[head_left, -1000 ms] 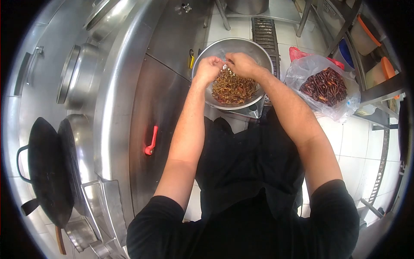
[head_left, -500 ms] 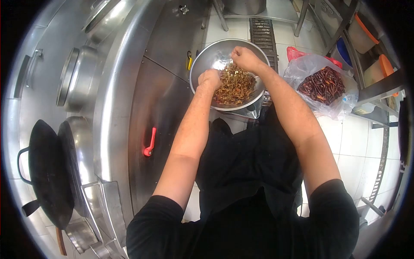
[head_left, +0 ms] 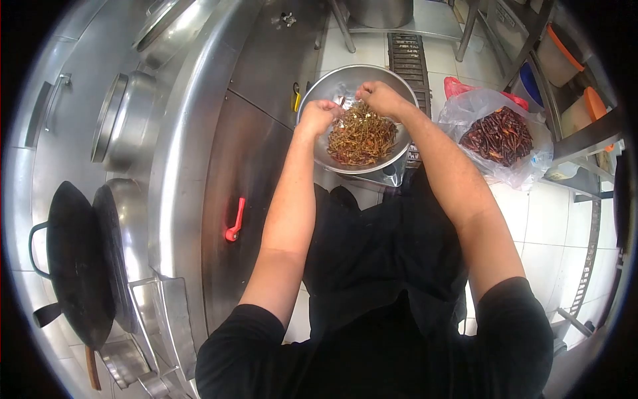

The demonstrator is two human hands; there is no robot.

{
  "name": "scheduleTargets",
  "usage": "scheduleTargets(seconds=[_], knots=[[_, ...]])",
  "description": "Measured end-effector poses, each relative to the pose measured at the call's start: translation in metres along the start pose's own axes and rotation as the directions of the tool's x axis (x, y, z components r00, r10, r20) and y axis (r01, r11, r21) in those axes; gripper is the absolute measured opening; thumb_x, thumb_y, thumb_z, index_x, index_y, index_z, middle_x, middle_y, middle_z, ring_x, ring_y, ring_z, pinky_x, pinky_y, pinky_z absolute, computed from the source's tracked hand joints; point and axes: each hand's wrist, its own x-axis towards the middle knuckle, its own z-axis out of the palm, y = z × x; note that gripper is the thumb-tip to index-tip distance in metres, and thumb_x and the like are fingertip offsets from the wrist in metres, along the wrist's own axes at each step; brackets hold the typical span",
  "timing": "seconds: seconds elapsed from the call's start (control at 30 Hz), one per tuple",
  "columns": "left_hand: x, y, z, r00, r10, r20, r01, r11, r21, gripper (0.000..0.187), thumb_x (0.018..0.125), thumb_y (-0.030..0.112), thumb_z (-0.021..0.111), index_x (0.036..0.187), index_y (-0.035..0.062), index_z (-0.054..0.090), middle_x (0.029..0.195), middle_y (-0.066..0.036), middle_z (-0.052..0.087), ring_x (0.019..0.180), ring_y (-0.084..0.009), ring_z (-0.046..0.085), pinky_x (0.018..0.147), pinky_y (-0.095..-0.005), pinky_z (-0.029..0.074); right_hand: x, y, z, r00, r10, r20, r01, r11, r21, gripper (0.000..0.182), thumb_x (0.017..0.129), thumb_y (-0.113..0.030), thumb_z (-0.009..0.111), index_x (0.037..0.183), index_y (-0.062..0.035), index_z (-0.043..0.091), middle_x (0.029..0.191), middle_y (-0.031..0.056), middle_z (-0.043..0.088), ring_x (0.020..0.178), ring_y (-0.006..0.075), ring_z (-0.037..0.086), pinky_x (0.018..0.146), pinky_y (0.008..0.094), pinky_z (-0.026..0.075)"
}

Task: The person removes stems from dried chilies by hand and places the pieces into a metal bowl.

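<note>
The left hand is over the left rim of the steel bowl, its fingers bent and drawn in toward the thumb, tips pointing to the middle of the bowl. A small dark sliver shows just beyond those fingertips; whether they pinch it cannot be told. The right hand hangs over the far half of the bowl, right of its middle, with the back of the hand up and the fingers curled down and inward. Its fingertips are partly hidden, so any grip there cannot be made out either. The two hands are near each other but apart, neither one spread flat.

Below them, the dried stems lie heaped in the bowl, from its middle toward the near rim, brown and greenish with reddish bits among them. The bare steel shows along the left and far walls. The bowl rests on a low stand, which shows past its near right rim.

Right of the bowl, on the tiled floor, a clear bag lies spread around a pile of dark red chillies. A red bag shows at its far left edge.
</note>
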Motion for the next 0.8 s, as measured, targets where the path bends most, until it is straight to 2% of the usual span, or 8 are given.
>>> scheduleTargets(seconds=[0.13,0.23,0.4,0.5,0.53,0.63,0.73,0.8], knots=[[-0.013,0.026,0.004,0.992,-0.126,0.033,0.130,0.967,-0.219,0.025,0.092,0.029,0.078,0.108,0.0102,0.075,0.088,0.002,0.069,0.077,-0.0101,0.058,0.072,-0.0286,0.046,0.002,0.000,0.010,0.999,-0.014,0.035,0.012,0.998,0.068,0.030,0.101,-0.032,0.064,0.112,-0.0050,0.070,0.091,0.0119,0.070,0.085,0.0216,0.063,0.081,0.0377,0.049],[-0.006,0.020,0.010,0.996,-0.074,0.043,0.083,0.955,-0.283,0.028,0.092,0.030,0.078,0.111,0.0099,0.074,0.092,0.002,0.068,0.079,-0.0098,0.058,0.070,-0.0274,0.045,0.007,0.003,0.017,0.997,-0.066,0.049,0.061,0.993,0.099,0.029,0.101,-0.032,0.064,0.111,-0.0048,0.069,0.093,0.0111,0.071,0.087,0.0211,0.064,0.082,0.0372,0.050],[0.001,0.011,0.010,0.994,-0.022,0.106,0.038,0.988,-0.147,0.032,0.093,0.028,0.076,0.118,0.0086,0.071,0.098,0.001,0.069,0.081,-0.0098,0.059,0.071,-0.0268,0.047,0.005,-0.001,0.020,0.990,-0.140,0.000,0.139,0.987,0.075,0.029,0.101,-0.031,0.064,0.109,-0.0042,0.069,0.090,0.0105,0.071,0.083,0.0199,0.064,0.077,0.0381,0.050],[-0.001,0.014,0.010,0.993,-0.073,0.092,0.089,0.977,-0.193,0.030,0.093,0.026,0.075,0.116,0.0067,0.072,0.097,-0.001,0.070,0.082,-0.0100,0.060,0.074,-0.0279,0.049,0.003,-0.007,0.018,0.993,-0.110,-0.045,0.110,0.994,0.013,0.029,0.100,-0.031,0.065,0.109,-0.0034,0.067,0.091,0.0162,0.072,0.083,0.0286,0.068,0.077,0.0423,0.052],[-0.005,0.018,0.009,0.992,-0.095,0.084,0.112,0.969,-0.222,0.029,0.094,0.026,0.074,0.115,0.0060,0.072,0.096,-0.001,0.070,0.082,-0.0101,0.061,0.074,-0.0283,0.050,0.001,-0.007,0.016,0.984,-0.167,-0.069,0.160,0.982,-0.101,0.028,0.099,-0.030,0.064,0.107,-0.0031,0.066,0.092,0.0182,0.071,0.085,0.0325,0.068,0.078,0.0442,0.052],[-0.015,0.034,0.011,0.985,0.003,-0.170,-0.056,0.951,-0.304,0.025,0.093,0.023,0.076,0.109,0.0045,0.075,0.094,-0.003,0.071,0.085,-0.0094,0.062,0.075,-0.0275,0.051,-0.006,-0.009,0.014,0.956,-0.285,-0.067,0.244,0.902,-0.356,0.027,0.098,-0.028,0.063,0.104,-0.0025,0.064,0.095,0.0229,0.071,0.091,0.0424,0.068,0.081,0.0499,0.052],[0.002,0.014,0.017,0.966,0.203,-0.161,-0.220,0.971,-0.098,0.022,0.092,0.021,0.076,0.108,0.0048,0.075,0.093,-0.003,0.072,0.084,-0.0092,0.063,0.071,-0.0270,0.051,-0.009,-0.014,0.013,0.956,-0.293,-0.004,0.260,0.855,-0.448,0.024,0.099,-0.027,0.062,0.102,-0.0029,0.062,0.098,0.0241,0.070,0.096,0.0459,0.066,0.083,0.0538,0.051],[0.004,0.013,0.020,0.975,0.162,-0.152,-0.178,0.980,-0.092,0.020,0.092,0.020,0.077,0.105,0.0046,0.075,0.090,-0.002,0.071,0.080,-0.0090,0.062,0.068,-0.0267,0.050,-0.009,-0.016,0.016,0.946,-0.324,0.029,0.294,0.813,-0.502,0.023,0.099,-0.026,0.060,0.103,-0.0035,0.062,0.097,0.0234,0.071,0.096,0.0451,0.067,0.083,0.0545,0.051]])
